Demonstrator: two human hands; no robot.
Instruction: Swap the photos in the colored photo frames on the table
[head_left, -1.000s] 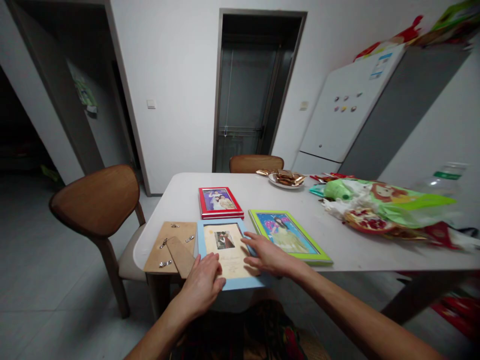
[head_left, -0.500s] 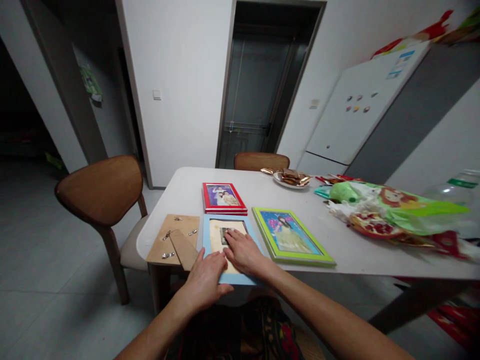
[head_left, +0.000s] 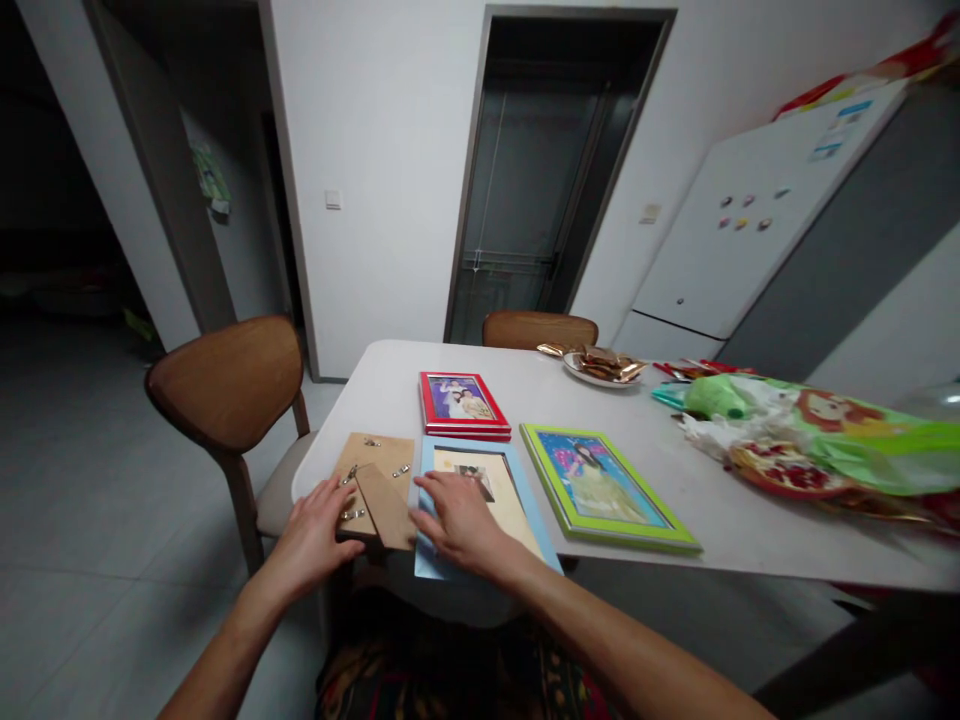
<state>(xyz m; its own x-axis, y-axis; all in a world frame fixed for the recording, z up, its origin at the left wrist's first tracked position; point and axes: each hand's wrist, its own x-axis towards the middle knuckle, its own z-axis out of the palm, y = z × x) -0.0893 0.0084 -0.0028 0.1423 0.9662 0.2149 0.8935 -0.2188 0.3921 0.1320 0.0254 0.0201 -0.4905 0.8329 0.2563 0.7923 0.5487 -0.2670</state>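
Note:
A light blue frame (head_left: 525, 487) lies at the table's near edge, with a cream sheet (head_left: 508, 508) and a small dark picture (head_left: 480, 482) inside it. My right hand (head_left: 461, 522) rests over the frame's left part, fingers apart, partly covering sheet and picture. Left of the frame lies a brown backing board (head_left: 382, 458) with metal clips and a stand flap (head_left: 384, 505). My left hand (head_left: 319, 535) is at the board's left edge, fingers apart, thumb over its near side.
Red frames (head_left: 465, 405) are stacked behind the blue one; green frames (head_left: 609, 490) lie right. Farther right are a plate of wrapped snacks (head_left: 604, 368), an opened pomegranate (head_left: 784, 470) and a green bag (head_left: 862, 435). A chair (head_left: 232, 385) stands left.
My left hand has moved left from the blue frame to the brown board. My right hand has shifted toward the frame's left side, uncovering more of the small picture. The view has turned slightly.

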